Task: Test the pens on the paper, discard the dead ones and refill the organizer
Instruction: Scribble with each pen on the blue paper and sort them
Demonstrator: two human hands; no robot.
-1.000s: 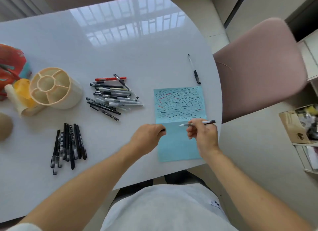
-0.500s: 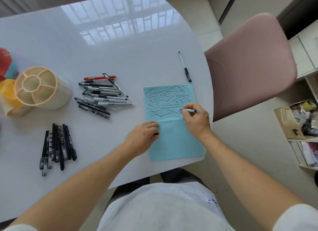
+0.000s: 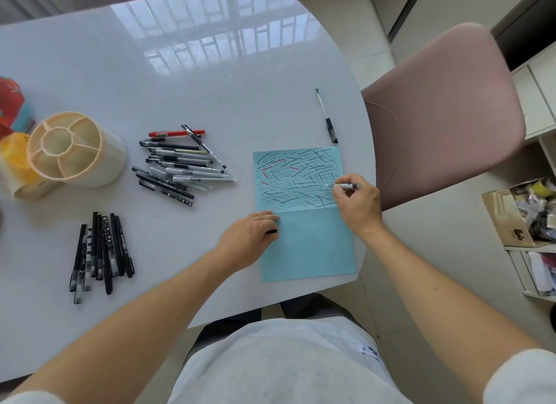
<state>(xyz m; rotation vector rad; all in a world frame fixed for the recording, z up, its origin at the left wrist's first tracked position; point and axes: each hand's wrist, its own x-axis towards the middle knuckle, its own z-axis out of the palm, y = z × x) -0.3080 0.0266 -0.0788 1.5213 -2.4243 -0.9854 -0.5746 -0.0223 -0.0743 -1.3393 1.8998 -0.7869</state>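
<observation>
Blue paper near the tabletop's right edge: our left hand pins it, clutching a dark cap; our right hand grips a pen

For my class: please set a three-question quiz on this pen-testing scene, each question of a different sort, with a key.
1. True or false: the organizer already holds pens.
2. Which hand grips the pen over the blue paper? A) left B) right
3. Fill in: besides black, the strokes on the paper are ____.

Key: 1 false; it looks empty. 2 B, the right hand; the left hand rests at the paper's edge, holding something small and dark. 3 red.
</observation>
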